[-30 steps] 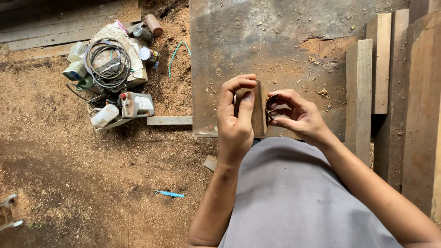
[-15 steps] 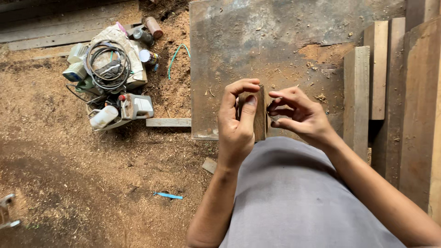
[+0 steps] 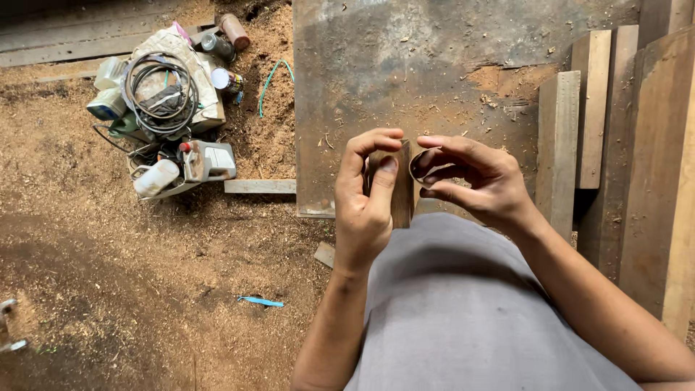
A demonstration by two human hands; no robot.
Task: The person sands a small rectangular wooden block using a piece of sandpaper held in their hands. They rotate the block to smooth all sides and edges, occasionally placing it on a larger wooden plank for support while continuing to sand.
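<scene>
Wooden block [image 3: 402,190], small, brown and upright, sits in the left hand [image 3: 368,203], whose fingers curl over its top edge while the thumb presses its face. Just to its right, the right hand [image 3: 474,181] pinches a thin curled strip [image 3: 418,165] (a pale loop, too small to say of what) between thumb and fingertips, right against the block's upper side. Both hands hover above the near edge of a worn grey counter [image 3: 434,80] dusted with wood chips, over the person's grey shirt [image 3: 463,311]. To the right lean several wooden planks [image 3: 594,116]. Left of the counter, the floor is thick with sawdust [image 3: 108,275]; far left lies a heap of tools with a coiled cable [image 3: 156,90], spray cans [image 3: 233,30] beside it, and nearer, a small blue tool [image 3: 260,301].
</scene>
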